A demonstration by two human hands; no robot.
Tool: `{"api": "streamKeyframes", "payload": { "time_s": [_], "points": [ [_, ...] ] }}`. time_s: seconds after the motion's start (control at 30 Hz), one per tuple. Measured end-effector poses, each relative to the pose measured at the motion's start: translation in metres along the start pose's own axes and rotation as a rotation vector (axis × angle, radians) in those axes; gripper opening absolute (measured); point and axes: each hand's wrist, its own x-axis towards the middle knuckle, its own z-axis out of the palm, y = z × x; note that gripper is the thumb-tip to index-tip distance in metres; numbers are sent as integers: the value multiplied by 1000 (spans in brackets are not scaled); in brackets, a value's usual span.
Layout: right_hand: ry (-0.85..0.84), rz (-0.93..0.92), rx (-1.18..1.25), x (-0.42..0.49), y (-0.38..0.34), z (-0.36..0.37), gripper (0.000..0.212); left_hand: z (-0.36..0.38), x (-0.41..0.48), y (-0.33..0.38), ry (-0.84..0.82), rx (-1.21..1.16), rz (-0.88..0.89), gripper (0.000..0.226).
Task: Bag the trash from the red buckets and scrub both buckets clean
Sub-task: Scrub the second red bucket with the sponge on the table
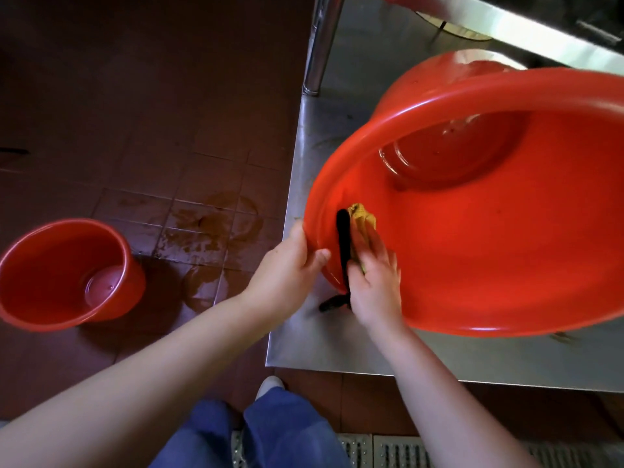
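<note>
– At the near rim, what have the hands got?

– Left hand grips the rim of the table bucket, thumb inside and fingers outside, propping it on tilt. Right hand is just beside it, inside the mouth. Its fingers look fairly straight, pressing a yellow cloth flat on the inner wall. A black handle hangs over the rim between the two hands.

– Which way does the bucket lie from them?

– Mouth toward the person, base away. Its long axis runs from the hands up and to the right, so almost all the bare wall lies beyond and right of the cloth. I'd judge the right hand is the one to sweep that way, being already inside. The left hand only steadies the rim.

– And further out?

– Under both hands is a steel table, the bucket resting near its corner. Well to the left of the left hand, down on the tiles, stands the floor bucket, upright, with a little water in its bottom. Brown wet stains lie between it and the table.

– Count?

– Two red buckets, one cloth, one handle showing. No bag or trash that I can see. Bagging looks done and scrubbing is the step in hand.
</note>
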Motion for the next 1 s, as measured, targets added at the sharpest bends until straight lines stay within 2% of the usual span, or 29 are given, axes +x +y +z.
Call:
{"api": "streamKeyframes", "payload": {
  "time_s": [0.07,0.2,0.27,0.33,0.37,0.43,0.47,0.53,0.63,0.73,0.8,0.9,1.0],
  "points": [
    [27,-3,-35,28,17,1,64,-9,0,8,20,81,14,23],
    [-43,-11,-414,97,53,-4,71,-34,4,25,87,256,166,21],
    [-83,42,-516,132,71,-12,75,-40,5,28,108,258,214,19],
    [-168,66,-548,158,82,-15,89,-34,7,20,131,161,203,21],
    [-200,85,-534,165,83,-14,91,-28,8,14,137,31,177,28],
    [-193,174,-489,171,77,-12,74,-14,11,-3,80,-165,91,34],
    [-182,196,-468,171,70,-14,66,-7,10,-9,15,-159,54,31],
    [-161,182,-445,159,53,-16,62,2,7,-17,-64,-86,10,26],
    [-69,109,-237,111,22,-5,64,5,7,-14,-48,-74,24,33],
    [33,128,-41,36,-19,13,65,1,11,-4,-11,55,-22,37],
    [93,107,21,0,-31,20,63,-1,11,2,6,159,6,31],
    [162,117,4,11,-13,23,59,-9,13,8,6,233,112,21],
    [118,201,-202,63,28,15,59,-20,17,12,29,259,235,23]
  ]
}}
